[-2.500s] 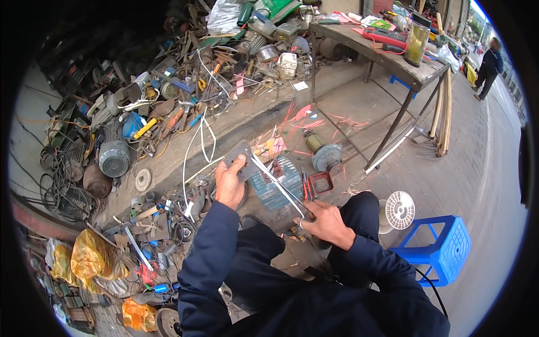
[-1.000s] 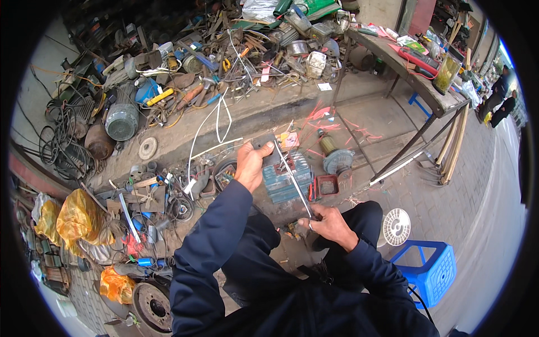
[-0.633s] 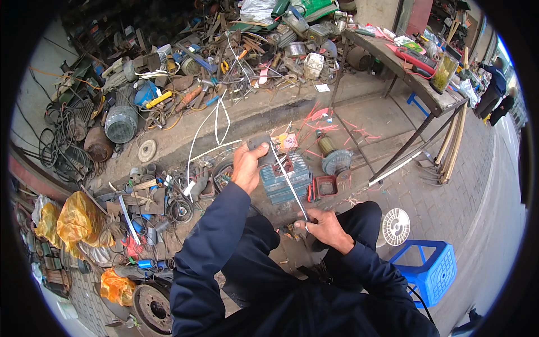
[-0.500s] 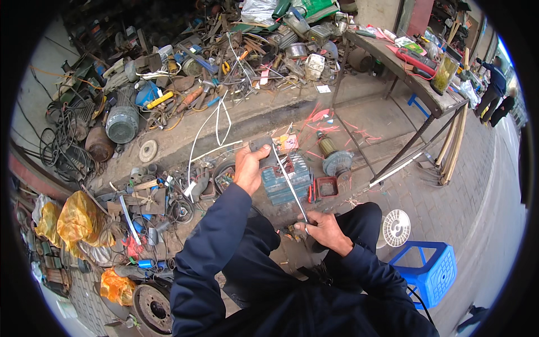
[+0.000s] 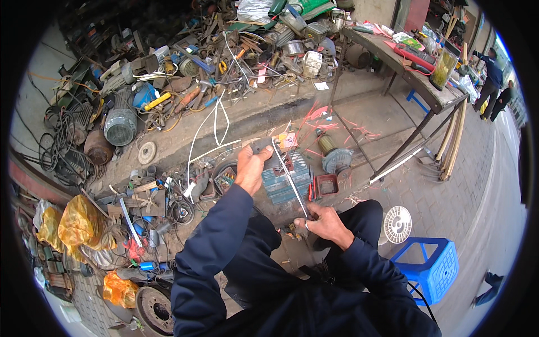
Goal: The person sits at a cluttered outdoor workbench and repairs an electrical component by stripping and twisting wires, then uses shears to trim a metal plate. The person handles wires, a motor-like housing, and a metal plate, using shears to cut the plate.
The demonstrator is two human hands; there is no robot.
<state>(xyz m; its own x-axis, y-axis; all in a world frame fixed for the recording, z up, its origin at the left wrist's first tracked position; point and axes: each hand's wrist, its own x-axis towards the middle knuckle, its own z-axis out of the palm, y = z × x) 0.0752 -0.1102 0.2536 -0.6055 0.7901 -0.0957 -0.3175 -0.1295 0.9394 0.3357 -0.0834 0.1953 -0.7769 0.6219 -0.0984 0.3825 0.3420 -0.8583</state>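
Note:
My left hand (image 5: 250,168) is closed on a dark flat plate (image 5: 262,146), thumb on its face. A narrow white strip (image 5: 289,178) runs from the plate down to my right hand (image 5: 327,226), whose fingers pinch its lower end. Beneath the strip lies a teal finned motor housing (image 5: 281,192) with an opening on top. To its right are a motor rotor with a grey end plate (image 5: 336,158), a small red tray (image 5: 327,184) and red-handled tools (image 5: 313,188). A scrap of printed card (image 5: 288,140) lies beyond the housing.
Piled scrap, tools and motors (image 5: 119,123) fill the upper left. A cluttered metal-legged bench (image 5: 393,73) stands upper right, long wooden poles (image 5: 451,146) beside it. A white spool (image 5: 397,224) and blue stool (image 5: 424,269) are at right. People (image 5: 488,78) are on the pavement.
Since 2.5 seconds ago both hands appear higher relative to the housing and farther apart, with the strip straighter between them. The view has shifted. More people show at right, including legs at lower right.

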